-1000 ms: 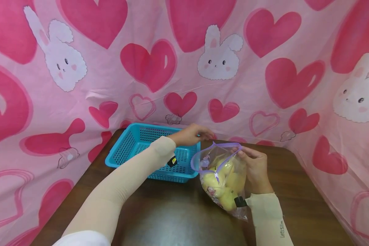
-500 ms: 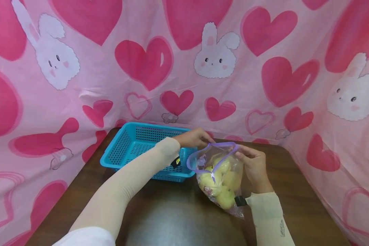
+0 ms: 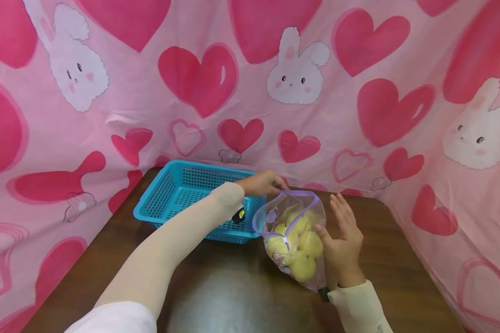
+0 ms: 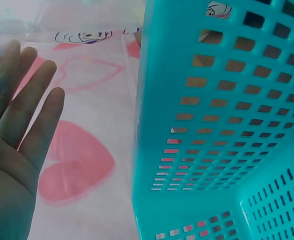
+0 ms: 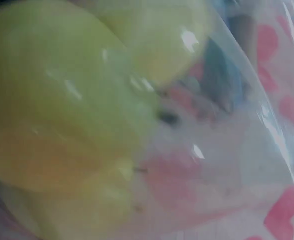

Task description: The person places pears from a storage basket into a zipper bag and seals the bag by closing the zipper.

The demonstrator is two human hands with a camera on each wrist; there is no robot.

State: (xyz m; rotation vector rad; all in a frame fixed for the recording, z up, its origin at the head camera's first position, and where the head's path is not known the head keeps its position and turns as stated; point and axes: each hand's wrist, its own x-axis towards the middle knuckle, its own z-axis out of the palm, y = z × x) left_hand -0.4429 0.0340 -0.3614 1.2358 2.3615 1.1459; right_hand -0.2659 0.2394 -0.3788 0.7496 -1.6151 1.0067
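A clear plastic zip bag (image 3: pixel 316 273) with a purple rim and slider stands on the table, its mouth spread. Several yellow-green round fruits (image 3: pixel 303 267) with short stems lie inside; the right wrist view shows some fruit (image 5: pixel 72 100) through the plastic. My left hand (image 3: pixel 261 183) pinches the far part of the bag's rim between thumb and forefinger. In the left wrist view the other fingers of the left hand (image 4: pixel 22 120) extend loosely. My right hand (image 3: pixel 345 243) is beside the bag's right side, fingers straight and spread, thumb near the plastic; whether it touches cannot be told.
A blue perforated plastic basket (image 3: pixel 152 203) stands on the left of the dark wooden table (image 3: pixel 233 286), under my left forearm. Its side wall (image 4: pixel 156 125) is near the left hand. A pink heart-and-rabbit cloth (image 3: pixel 250 92) hangs behind and around the table.
My left hand came right to the bag's rim and took hold of it. The right hand let go of the rim, moved slightly down, and its fingers straightened.
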